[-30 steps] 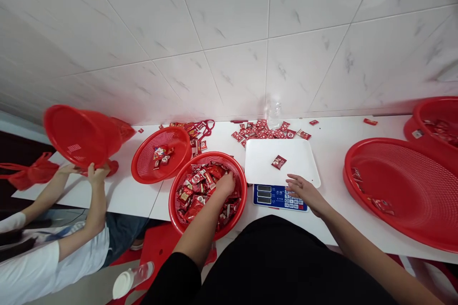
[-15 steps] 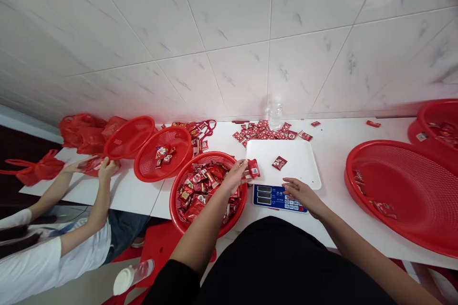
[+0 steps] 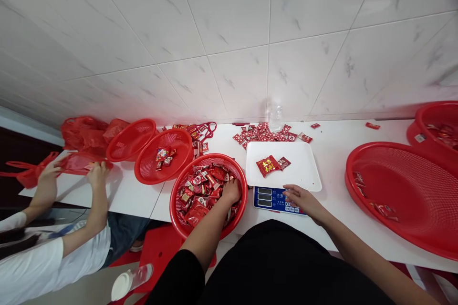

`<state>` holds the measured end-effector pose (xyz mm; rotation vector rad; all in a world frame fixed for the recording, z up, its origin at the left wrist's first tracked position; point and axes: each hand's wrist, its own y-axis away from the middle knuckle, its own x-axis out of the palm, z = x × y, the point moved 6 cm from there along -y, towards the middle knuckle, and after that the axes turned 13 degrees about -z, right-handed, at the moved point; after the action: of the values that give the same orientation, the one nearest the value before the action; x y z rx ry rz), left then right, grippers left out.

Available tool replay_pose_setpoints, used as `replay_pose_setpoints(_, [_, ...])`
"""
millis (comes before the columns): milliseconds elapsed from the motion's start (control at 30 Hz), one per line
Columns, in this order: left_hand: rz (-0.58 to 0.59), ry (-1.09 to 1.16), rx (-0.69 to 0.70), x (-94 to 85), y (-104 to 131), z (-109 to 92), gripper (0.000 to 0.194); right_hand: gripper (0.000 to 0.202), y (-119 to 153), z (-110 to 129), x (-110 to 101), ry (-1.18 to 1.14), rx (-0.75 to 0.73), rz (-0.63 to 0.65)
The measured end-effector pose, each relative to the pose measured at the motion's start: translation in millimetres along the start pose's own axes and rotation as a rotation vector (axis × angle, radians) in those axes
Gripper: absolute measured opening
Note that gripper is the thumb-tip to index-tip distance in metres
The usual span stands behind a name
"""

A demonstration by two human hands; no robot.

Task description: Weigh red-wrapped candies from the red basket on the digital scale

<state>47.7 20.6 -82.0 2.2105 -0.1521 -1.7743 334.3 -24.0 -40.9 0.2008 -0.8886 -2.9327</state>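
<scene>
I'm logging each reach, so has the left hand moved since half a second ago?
Yes: the left hand has moved leftward, away from the left edge of the white tray, and now reaches into the red basket.

A pale tiled wall (image 3: 229, 28) with grey marbling and light grout rises behind the white table (image 3: 334, 152). At near left, a red stool (image 3: 159, 248) stands over a light floor (image 3: 86, 288); faint reflections mark the tiles.

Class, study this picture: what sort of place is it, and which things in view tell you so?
Probably a packing room for wrapped snacks. A digital scale carries a white tray with two packets, a basket beside it is filled with more, and another person handles a red bag.
</scene>
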Motion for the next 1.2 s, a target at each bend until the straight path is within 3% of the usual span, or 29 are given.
replay_pose_setpoints(133, [-0.036,-0.067,-0.001,-3.1,-7.8,-0.1,0.039,0.046,-0.4,2.4,1.0,-0.005,0.002,0.013])
replay_pose_setpoints(267, [-0.080,-0.104,-0.058,-11.3,-14.1,10.6,0.052,0.047,0.2,-2.3,-3.1,-0.003,0.008,0.004])
replay_pose_setpoints(567, [0.002,-0.015,-0.059,-6.4,-26.6,12.4,0.062,0.047,0.2,-4.8,-4.8,0.011,0.010,-0.003])
replay_pose_setpoints(633, [0.002,-0.001,-0.067,-5.3,-26.7,12.4,0.058,0.047,0.3,-3.4,-3.5,0.007,0.009,-0.006])
replay_pose_setpoints(767, [0.012,0.036,-0.080,-3.8,-21.9,13.6,0.028,0.047,0.7,-3.3,-0.7,0.007,0.010,-0.002])
replay_pose_setpoints(833, [-0.034,0.109,-0.077,-7.8,-19.5,15.2,0.017,0.047,0.7,-4.4,0.0,0.006,0.014,0.002])
replay_pose_setpoints(933, [-0.150,0.251,-0.079,-20.1,-18.1,21.8,0.016,0.047,1.1,-5.4,0.0,0.002,0.021,0.004])
replay_pose_setpoints(1033, [-0.195,0.331,-0.102,-33.1,-19.3,32.3,0.012,0.046,2.5,-4.1,0.5,0.009,0.013,0.004])
replay_pose_setpoints(1200, [-0.248,0.856,-0.233,-66.0,-17.1,44.3,0.020,0.043,5.0,1.0,6.2,0.007,0.011,0.019])
